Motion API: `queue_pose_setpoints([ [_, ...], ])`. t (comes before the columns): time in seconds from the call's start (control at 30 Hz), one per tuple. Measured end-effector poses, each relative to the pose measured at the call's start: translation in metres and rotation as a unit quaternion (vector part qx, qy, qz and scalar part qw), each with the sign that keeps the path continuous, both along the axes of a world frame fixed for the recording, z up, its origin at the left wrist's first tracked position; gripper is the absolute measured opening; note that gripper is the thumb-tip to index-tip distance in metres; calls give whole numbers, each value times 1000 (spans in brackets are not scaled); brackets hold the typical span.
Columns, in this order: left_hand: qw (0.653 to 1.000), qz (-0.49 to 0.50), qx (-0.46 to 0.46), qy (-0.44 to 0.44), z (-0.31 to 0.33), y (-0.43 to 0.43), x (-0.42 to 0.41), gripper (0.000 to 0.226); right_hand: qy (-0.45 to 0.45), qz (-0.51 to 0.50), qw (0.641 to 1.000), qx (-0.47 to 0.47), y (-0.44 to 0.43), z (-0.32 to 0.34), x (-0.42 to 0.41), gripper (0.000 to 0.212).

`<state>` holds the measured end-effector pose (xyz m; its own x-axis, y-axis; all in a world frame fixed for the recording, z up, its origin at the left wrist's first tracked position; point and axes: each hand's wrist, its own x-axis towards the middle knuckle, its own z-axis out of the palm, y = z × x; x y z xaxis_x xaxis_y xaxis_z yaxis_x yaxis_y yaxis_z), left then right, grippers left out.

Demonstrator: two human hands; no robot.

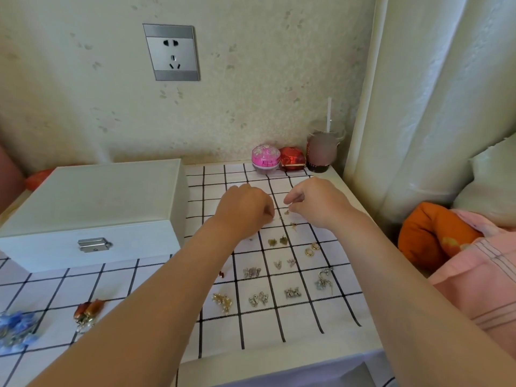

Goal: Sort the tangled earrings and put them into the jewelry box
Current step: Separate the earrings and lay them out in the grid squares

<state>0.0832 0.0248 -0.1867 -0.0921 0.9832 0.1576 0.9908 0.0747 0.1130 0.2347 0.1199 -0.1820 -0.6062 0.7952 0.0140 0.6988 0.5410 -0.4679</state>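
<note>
Head view.
- White rectangular jewelry box (92, 196): far left on the black-and-white checked cloth (293, 325), lid down, long axis left to right, silver latch (94, 244) facing near.
- Sorted earring pairs (282, 265): in rows on the near right of the cloth.
- Small gold earring pieces (286, 212): loose, far centre, between both hands.
- Left hand (245, 208): knuckles up, fingers curled under; contents cannot be told.
- Right hand (315, 202): fingertips drawn narrowly together just above the pieces; whether it holds anything cannot be told.

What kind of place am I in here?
Probably a bedroom at home: a checked tablecloth against a papered wall with a socket, beside a curtain and a pillow.
</note>
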Motion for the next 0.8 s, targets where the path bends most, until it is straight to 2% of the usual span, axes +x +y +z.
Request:
queue_pose_setpoints([
  [0.1,1000,4,-11,7,5,-4,-6,17,-2,15,1000,-13,-1,-1,-2,16],
  [0.33,992,73,-45,-92,29,-26,-40,7,-16,69,997,-28,-6,3,-6,11],
  [0.5,987,54,-122,-88,19,-36,-34,3,-55,64,996,-8,-8,4,-10,6],
  [0.8,984,36,-145,-97,12,-35,-30,3,-89,62,994,15,-10,1,-17,6],
])
